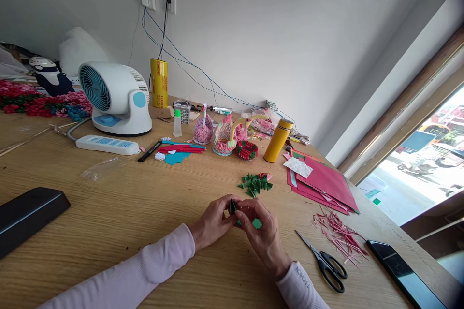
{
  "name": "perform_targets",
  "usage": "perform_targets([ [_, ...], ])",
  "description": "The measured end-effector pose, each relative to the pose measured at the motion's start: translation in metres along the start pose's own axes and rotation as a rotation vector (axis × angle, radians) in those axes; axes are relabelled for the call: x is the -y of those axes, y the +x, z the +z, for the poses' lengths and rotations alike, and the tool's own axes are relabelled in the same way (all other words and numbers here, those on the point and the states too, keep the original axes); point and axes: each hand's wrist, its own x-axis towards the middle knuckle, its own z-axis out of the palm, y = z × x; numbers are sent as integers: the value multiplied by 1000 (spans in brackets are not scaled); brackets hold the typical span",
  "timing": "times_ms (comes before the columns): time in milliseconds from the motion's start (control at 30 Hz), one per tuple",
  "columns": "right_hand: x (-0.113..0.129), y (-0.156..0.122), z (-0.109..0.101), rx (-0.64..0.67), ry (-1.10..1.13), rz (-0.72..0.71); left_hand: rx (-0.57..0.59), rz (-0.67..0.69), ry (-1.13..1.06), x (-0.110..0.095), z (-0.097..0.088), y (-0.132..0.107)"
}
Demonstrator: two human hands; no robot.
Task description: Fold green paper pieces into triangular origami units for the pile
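Observation:
My left hand (216, 219) and my right hand (263, 229) meet over the wooden table near its front. Between their fingertips is a small folded green paper piece (232, 206), pinched by both. More green paper (257, 223) shows beneath my right fingers; whether it is held or lies on the table is hard to tell. Just beyond my hands lies a loose pile of folded green paper triangles (254, 184). To the right of my right hand rest black-handled scissors (324, 260), their blades pointing away to the left.
Behind the pile stand woven-looking paper swans (223, 137), a red-green paper ring (247, 150) and a yellow bottle (278, 140). Red paper sheets (328, 181), paper strips (340, 236) and a phone (402, 270) lie right. A fan (121, 98) and power strip (108, 145) stand left.

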Motion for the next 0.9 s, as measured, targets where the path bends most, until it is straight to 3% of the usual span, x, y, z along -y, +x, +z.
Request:
perform_targets([
  [900, 1, 1, -2, 34, -71, -45, 58, -45, -23, -6, -2, 0],
])
